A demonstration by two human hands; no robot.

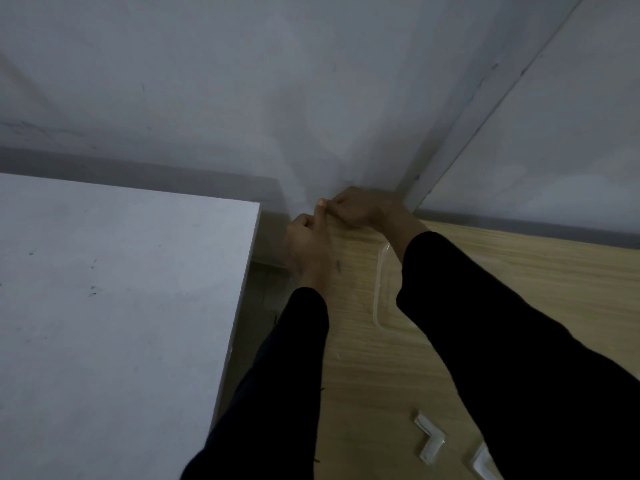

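A light wooden table (pixel 519 271) meets the wall at its far left corner. Both my hands are at that corner. My left hand (pixel 308 244) curls its fingers over the table's left edge, with the thumb stretched up to the corner tip. My right hand (pixel 363 209) is curled over the corner from the wall side, fingertips meeting the left thumb. Whatever lies under the fingers is hidden. Two clear L-shaped corner guards lie on the near table, one (pixel 429 439) by my right sleeve and another (pixel 483 464) partly under it.
A white cabinet top (pixel 121 306) stands to the left, with a narrow gap between it and the table. A clear plastic tray (pixel 379 289) lies partly under my right arm. Grey walls close off the back, with a vertical trim strip (pixel 450 133) on the right.
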